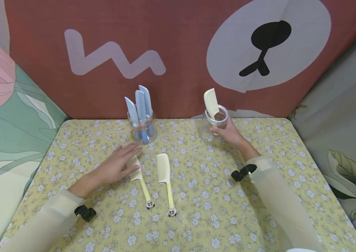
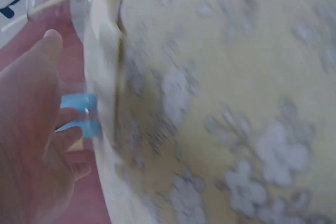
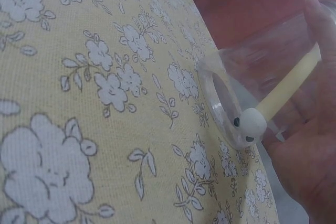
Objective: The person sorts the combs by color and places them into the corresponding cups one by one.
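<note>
My right hand [image 1: 228, 131] grips a clear glass jar [image 1: 207, 134] at the back right, thumb on the near side. A cream comb [image 1: 211, 101] stands in it, blade above the rim; its yellow handle [image 3: 289, 85] and small round panda-like end show through the glass in the right wrist view. My left hand [image 1: 116, 164], fingers extended, hovers over the blade of another cream comb [image 1: 144, 189] and hides part of it. Beside that lies one more cream comb [image 1: 164, 171], its yellow handle towards me. In the left wrist view, the fingers are spread apart.
A second glass jar [image 1: 154, 131] at the back left holds several blue combs [image 1: 141, 105]. Yellow flowered cloth [image 1: 197, 217] covers the table, and a red-brown printed curtain [image 1: 181, 52] hangs right behind its back edge.
</note>
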A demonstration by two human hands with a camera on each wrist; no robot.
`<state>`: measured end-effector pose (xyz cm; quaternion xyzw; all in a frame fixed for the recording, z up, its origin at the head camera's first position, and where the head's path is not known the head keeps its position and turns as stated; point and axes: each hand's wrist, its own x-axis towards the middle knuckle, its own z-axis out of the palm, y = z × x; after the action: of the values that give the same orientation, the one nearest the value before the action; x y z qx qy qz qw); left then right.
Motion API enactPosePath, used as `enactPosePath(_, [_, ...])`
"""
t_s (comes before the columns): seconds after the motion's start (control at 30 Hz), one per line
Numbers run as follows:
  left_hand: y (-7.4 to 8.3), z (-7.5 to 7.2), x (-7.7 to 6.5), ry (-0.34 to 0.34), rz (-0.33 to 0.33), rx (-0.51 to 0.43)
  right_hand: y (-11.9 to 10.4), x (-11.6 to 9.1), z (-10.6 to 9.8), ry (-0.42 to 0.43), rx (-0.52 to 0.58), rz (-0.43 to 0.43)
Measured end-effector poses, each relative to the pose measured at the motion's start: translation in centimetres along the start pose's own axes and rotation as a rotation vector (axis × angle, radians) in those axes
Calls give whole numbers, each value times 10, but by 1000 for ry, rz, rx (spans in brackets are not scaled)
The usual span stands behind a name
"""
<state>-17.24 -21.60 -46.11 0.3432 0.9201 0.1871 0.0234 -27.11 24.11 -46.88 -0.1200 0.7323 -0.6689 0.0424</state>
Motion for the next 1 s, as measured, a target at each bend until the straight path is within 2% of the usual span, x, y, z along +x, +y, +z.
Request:
enactPosePath(0.23, [-17, 8, -8, -71, -18, 27, 1, 2, -1, -2, 2, 19])
enactPosePath(0.4, [-20, 8, -9, -87, -7, 2, 1, 0, 0, 2, -9, 23])
enactPosePath(0.7, [-23, 5, -3, -21, 73, -11, -1, -2, -1, 2, -23, 12])
enactPosePath(0.8, [-23, 4, -2, -19, 49, -30, -1, -2, -1, 1, -31, 18])
enactPosePath(1.0, [-21, -5, 0, -58, -64, -106, -1, -1, -1, 2, -21, 7])
